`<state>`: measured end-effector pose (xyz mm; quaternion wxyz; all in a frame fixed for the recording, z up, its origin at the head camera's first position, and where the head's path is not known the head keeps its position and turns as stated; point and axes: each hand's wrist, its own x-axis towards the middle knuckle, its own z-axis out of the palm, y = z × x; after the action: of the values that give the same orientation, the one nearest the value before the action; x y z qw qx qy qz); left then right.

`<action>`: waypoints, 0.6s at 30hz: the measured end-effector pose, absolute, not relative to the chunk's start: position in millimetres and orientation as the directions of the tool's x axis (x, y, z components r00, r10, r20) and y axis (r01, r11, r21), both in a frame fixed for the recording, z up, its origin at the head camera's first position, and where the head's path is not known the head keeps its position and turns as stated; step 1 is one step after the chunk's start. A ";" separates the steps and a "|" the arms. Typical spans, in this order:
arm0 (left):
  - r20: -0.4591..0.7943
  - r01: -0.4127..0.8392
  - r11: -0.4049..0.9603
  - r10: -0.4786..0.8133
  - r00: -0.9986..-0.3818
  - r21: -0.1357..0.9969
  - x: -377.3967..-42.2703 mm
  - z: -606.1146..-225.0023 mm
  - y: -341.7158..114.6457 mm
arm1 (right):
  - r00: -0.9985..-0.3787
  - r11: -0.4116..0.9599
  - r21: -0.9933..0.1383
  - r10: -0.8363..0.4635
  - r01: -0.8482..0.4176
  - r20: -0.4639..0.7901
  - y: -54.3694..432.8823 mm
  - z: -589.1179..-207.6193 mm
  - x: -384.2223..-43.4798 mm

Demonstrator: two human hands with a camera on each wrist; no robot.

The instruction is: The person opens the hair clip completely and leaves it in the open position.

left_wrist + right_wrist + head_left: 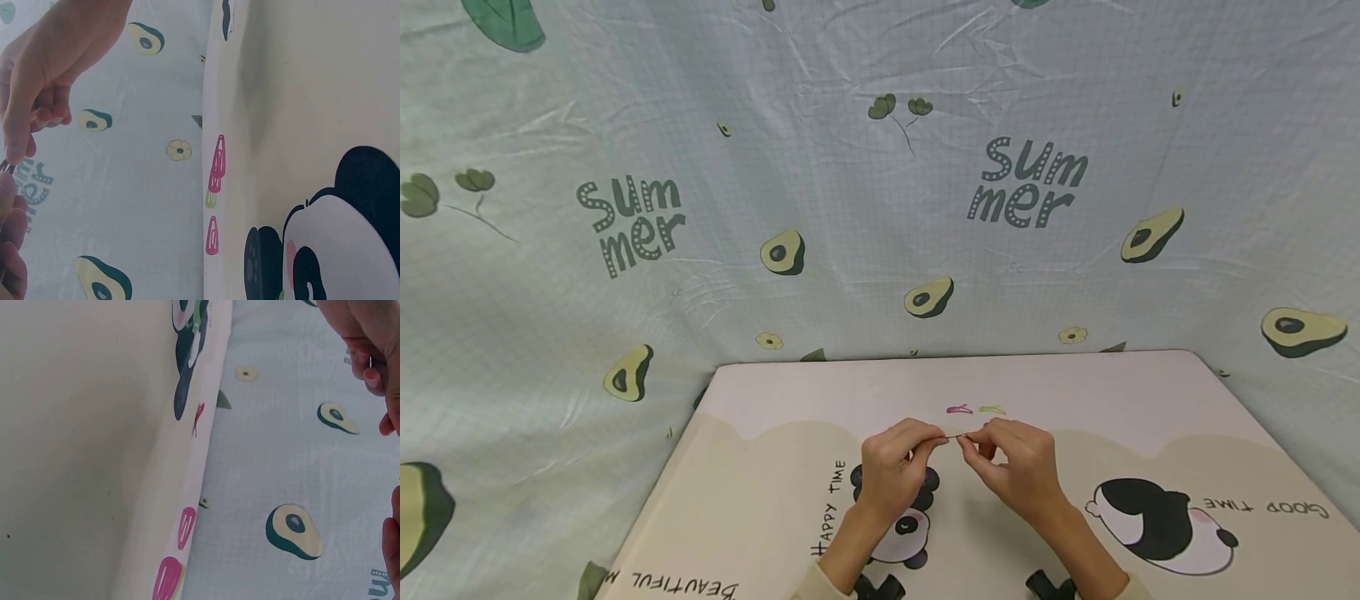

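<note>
Above the middle of the table, my left hand (pixel 891 467) and right hand (pixel 1018 467) face each other with fingertips nearly meeting. Between them both pinch a small, thin hair clip (pixel 952 437), seen edge-on. The left wrist view shows this dark, slotted hair clip (pixel 7 167) between the fingertips of the two hands, much of it hidden. Just beyond the hands lie a pink hair clip (pixel 958 409) and a green hair clip (pixel 992 410). From the left wrist, a pink clip (pixel 212 235) lies apart from another pink clip (pixel 218 159) that overlaps green.
The pale table mat (pixel 760 500) carries printed pandas, a dog (pixel 1161 525) and lettering. Behind and beside the table hangs a light cloth (pixel 850 192) printed with avocados. The table's far edge (pixel 955 358) runs beyond the clips.
</note>
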<state>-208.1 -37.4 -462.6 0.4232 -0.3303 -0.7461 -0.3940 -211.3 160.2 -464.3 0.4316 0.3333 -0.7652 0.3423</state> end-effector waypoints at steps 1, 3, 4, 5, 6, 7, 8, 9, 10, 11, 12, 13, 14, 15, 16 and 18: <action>0.890 0.825 0.470 0.160 -0.427 0.312 -207.9 -462.4 -37.5 | -0.403 0.542 -0.235 -0.215 -0.807 0.889 160.1 -464.4 -211.5; 0.887 0.824 0.470 0.162 -0.433 0.317 -207.5 -462.2 -37.7 | -0.402 0.541 -0.234 -0.216 -0.808 0.890 160.1 -464.4 -211.7; 0.885 0.823 0.469 0.163 -0.436 0.319 -207.2 -462.2 -37.7 | -0.403 0.541 -0.234 -0.217 -0.808 0.889 160.1 -464.4 -211.7; 0.884 0.822 0.471 0.164 -0.438 0.320 -207.0 -462.1 -37.7 | -0.405 0.542 -0.236 -0.216 -0.806 0.888 160.2 -464.5 -211.6; 0.883 0.821 0.474 0.166 -0.439 0.319 -206.8 -462.2 -37.8 | -0.408 0.544 -0.238 -0.215 -0.805 0.887 160.3 -464.6 -211.5; 0.882 0.820 0.476 0.168 -0.440 0.319 -206.7 -462.3 -37.7 | -0.410 0.546 -0.239 -0.215 -0.803 0.886 160.5 -464.7 -211.4; 0.881 0.819 0.479 0.170 -0.441 0.317 -206.6 -462.3 -37.7 | -0.414 0.549 -0.242 -0.213 -0.800 0.885 160.6 -464.7 -211.3; 0.881 0.817 0.482 0.172 -0.442 0.316 -206.6 -462.3 -37.7 | -0.417 0.552 -0.244 -0.212 -0.798 0.884 160.7 -464.8 -211.3; 0.880 0.816 0.484 0.173 -0.442 0.315 -206.6 -462.4 -37.7 | -0.419 0.552 -0.246 -0.211 -0.796 0.883 160.8 -465.0 -211.2; 0.880 0.815 0.487 0.173 -0.442 0.314 -206.6 -462.4 -37.7 | -0.420 0.553 -0.247 -0.211 -0.796 0.883 160.9 -465.1 -211.3; 0.880 0.814 0.489 0.173 -0.442 0.313 -206.7 -462.4 -37.7 | -0.420 0.551 -0.247 -0.211 -0.797 0.883 160.8 -465.2 -211.3; 0.880 0.814 0.490 0.173 -0.443 0.313 -206.7 -462.4 -37.8 | -0.419 0.549 -0.247 -0.211 -0.798 0.883 160.6 -465.3 -211.3; 0.880 0.813 0.491 0.173 -0.442 0.312 -206.8 -462.3 -37.8 | -0.417 0.548 -0.246 -0.212 -0.800 0.884 160.5 -465.3 -211.3; 0.880 0.813 0.492 0.173 -0.442 0.312 -206.8 -462.2 -37.8 | -0.414 0.545 -0.244 -0.213 -0.802 0.885 160.4 -465.4 -211.3; 0.880 0.813 0.492 0.173 -0.442 0.312 -206.8 -462.1 -37.9 | -0.411 0.542 -0.242 -0.214 -0.805 0.886 160.2 -465.4 -211.4; 0.881 0.813 0.492 0.172 -0.441 0.311 -206.8 -461.9 -37.9 | -0.404 0.537 -0.238 -0.215 -0.809 0.889 159.9 -464.9 -211.3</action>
<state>-206.8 -37.9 -461.9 0.4165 -0.3255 -0.7567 -0.3847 -211.3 159.9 -464.9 0.4307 0.3352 -0.7636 0.3450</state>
